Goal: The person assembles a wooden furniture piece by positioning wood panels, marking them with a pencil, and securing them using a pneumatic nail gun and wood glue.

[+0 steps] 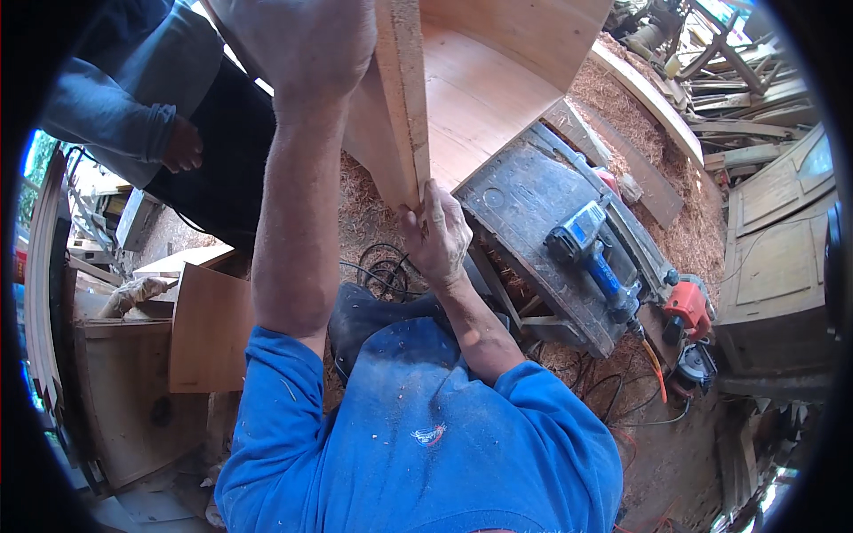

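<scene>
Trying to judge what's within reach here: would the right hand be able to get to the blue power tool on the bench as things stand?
Probably yes, but not freely: the right hand grips the plank, so it would have to let go. The blue tool lies uncovered on the bench beside it.

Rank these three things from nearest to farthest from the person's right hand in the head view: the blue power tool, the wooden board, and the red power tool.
1. The wooden board: the right hand grips its lower end, in contact.
2. The blue power tool: to the hand's right, lying on the grey work surface.
3. The red power tool: farther right and lower, past the blue one, by the sawdust.
</scene>
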### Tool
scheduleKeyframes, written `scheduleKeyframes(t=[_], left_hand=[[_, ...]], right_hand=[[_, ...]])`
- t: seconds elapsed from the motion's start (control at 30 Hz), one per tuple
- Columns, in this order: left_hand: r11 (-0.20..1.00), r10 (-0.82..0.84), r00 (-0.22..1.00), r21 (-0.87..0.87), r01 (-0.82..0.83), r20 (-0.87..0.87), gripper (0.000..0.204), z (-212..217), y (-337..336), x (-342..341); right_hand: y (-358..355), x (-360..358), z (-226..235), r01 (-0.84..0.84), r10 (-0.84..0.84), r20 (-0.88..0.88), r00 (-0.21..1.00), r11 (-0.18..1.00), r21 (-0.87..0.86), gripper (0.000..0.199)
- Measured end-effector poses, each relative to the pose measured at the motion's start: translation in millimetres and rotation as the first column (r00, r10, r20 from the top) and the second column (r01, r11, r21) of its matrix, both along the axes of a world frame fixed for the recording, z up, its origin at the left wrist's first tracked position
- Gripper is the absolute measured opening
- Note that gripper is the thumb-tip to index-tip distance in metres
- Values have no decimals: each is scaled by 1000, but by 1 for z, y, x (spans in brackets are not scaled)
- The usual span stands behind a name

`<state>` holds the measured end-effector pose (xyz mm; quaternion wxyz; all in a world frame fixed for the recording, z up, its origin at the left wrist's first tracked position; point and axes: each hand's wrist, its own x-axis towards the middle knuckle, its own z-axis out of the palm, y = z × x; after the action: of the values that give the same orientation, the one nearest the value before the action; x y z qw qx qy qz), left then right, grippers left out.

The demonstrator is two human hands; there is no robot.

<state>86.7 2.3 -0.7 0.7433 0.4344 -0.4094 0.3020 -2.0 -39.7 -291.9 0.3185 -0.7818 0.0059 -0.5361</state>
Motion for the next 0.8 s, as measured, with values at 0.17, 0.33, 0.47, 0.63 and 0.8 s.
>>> scheduleKeyframes(t=[0.17,0.33,0.47,0.63,0.8], left_hand=[[995,-30,998,93,25,58,15,3,6,-7],[1000,-24,999,-2,25,41,19,1,3,-4],[994,102,994,28,-102,32,26,2,4,2],[965,237,971,106,-238,26,28,7,9,-16],[968,236,972,93,-235,-2,27,8,9,-18]], right_hand=[[1,4,-5,60,-57,33,998,993,-106,54],[1,6,-13,28,-25,37,999,996,-81,59],[-1,14,-14,70,-54,129,990,990,-121,57],[5,9,-13,74,-65,93,994,993,-96,59],[3,1,-7,57,-51,53,997,991,-124,62]])
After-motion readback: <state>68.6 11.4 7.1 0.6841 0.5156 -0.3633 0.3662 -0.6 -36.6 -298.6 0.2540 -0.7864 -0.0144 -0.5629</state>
